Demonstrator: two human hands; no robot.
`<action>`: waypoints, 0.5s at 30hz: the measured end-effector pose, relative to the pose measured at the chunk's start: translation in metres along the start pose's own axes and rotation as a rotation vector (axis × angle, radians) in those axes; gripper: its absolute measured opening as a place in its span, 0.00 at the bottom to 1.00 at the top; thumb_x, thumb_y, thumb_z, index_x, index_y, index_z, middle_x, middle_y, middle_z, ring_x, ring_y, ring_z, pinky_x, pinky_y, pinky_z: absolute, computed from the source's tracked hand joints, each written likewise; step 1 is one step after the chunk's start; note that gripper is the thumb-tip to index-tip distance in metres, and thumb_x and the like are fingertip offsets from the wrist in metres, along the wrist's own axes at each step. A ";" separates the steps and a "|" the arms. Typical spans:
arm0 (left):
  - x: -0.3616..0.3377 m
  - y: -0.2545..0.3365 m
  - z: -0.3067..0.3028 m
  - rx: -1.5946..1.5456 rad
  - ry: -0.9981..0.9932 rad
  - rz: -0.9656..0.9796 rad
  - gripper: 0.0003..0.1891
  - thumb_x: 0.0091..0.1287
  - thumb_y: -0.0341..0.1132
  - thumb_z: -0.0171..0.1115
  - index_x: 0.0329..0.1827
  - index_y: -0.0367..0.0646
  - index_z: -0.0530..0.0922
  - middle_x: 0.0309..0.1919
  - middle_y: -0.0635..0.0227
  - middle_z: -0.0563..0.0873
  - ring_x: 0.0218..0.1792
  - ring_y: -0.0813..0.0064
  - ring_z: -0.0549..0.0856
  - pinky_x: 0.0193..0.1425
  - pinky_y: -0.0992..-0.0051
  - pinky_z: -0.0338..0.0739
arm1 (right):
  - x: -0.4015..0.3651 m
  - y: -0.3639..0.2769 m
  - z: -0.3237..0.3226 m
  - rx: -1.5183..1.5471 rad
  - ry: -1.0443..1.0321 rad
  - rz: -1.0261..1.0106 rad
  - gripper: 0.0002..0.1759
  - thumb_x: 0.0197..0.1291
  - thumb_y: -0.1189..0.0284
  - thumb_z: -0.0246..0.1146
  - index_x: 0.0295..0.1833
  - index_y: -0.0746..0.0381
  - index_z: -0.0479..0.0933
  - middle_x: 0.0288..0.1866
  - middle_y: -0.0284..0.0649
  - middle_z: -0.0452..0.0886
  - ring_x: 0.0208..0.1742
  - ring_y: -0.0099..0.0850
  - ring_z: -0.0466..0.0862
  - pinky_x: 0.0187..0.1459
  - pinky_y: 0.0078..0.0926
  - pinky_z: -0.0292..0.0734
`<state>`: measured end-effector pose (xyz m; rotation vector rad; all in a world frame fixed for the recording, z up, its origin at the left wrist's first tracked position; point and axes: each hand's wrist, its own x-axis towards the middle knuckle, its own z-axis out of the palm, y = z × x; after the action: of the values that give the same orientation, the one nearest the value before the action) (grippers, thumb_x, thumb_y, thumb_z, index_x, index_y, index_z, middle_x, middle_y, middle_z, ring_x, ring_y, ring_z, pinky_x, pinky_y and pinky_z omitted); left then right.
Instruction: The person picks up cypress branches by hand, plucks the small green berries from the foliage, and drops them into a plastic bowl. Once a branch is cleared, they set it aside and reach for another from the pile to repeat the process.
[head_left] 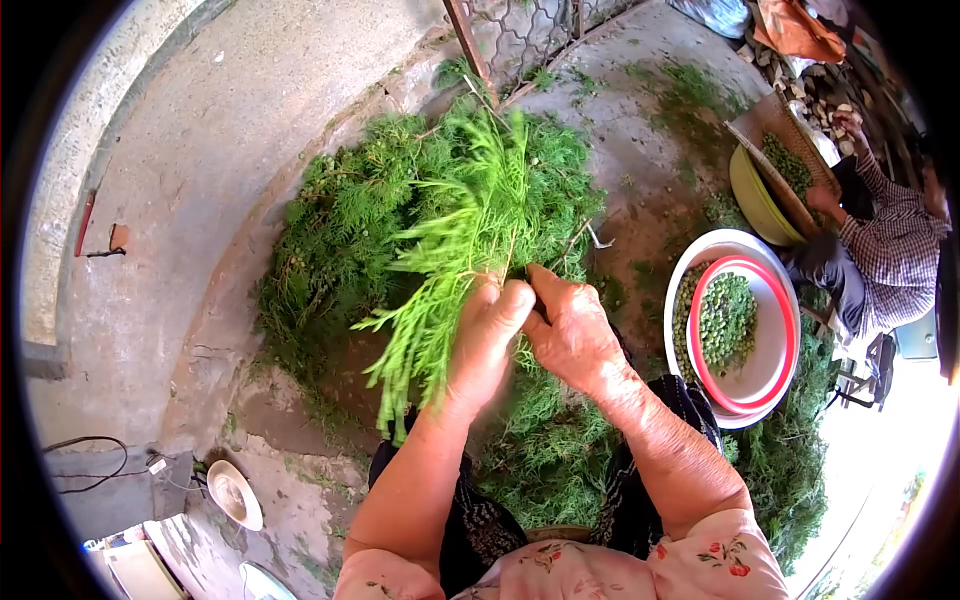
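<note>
My left hand [487, 335] is closed round the stems of a bright green feathery sprig [450, 235], which looks like a conifer branch. Its fronds fan out up and to the left, slightly blurred. Just to the right, my right hand [575, 325] is also closed, its thumb and fingertips bent in close to the sprig's stems. Whatever those fingertips pinch is hidden. Beyond both hands spreads a large heap of darker green branches [335, 230]. More loose greenery [545, 450] lies between my knees.
At right, a white basin [680, 265] holds a red-rimmed bowl [780, 375] with small green cones. Behind it are a yellow-green basin [748, 200] and a woven tray [790, 205], held by another person [890, 240]. A straw-coloured hat [235, 495] lies at lower left.
</note>
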<state>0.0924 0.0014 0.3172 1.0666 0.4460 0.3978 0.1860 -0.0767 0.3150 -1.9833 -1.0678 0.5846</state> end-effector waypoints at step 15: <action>0.012 -0.006 -0.025 0.257 0.492 0.317 0.21 0.61 0.29 0.63 0.58 0.38 0.73 0.47 0.65 0.80 0.42 0.80 0.78 0.49 0.80 0.74 | -0.015 0.025 -0.016 1.030 0.025 0.293 0.26 0.65 0.57 0.52 0.60 0.63 0.62 0.58 0.43 0.74 0.53 0.32 0.74 0.50 0.29 0.73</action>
<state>0.0898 0.0239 0.2998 1.2943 0.7825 0.9133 0.2008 -0.1047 0.3045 -1.2048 -0.3013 1.0063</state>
